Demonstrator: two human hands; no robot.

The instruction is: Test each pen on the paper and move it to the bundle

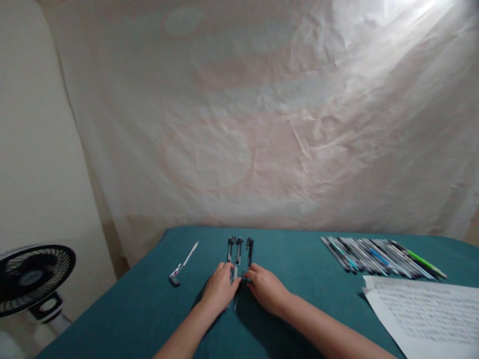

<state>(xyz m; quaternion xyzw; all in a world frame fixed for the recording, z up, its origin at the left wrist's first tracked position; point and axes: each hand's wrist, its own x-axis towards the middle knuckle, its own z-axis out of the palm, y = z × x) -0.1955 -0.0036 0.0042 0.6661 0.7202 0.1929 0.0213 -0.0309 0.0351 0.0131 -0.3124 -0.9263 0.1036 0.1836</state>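
Several pens with dark caps lie side by side near the middle of the cloth, among them a clear-barrelled pen (238, 251) and a dark pen (250, 252). My left hand (220, 286) rests over the lower part of this group, its thumb and fingers closed on a pen. From the other side, my right hand (267, 290) has its fingers curled by the lower end of the dark pen. A small bluish, clear piece shows at those fingertips, but what they pinch is partly hidden.
On the left lie a thin white refill (191, 253) and a dark-ended pen part (174, 280). A row of several pens (377, 257) spreads at the right, above written paper sheets (437, 314). A black fan (35, 276) stands beyond the left edge of the green cloth (130, 319).
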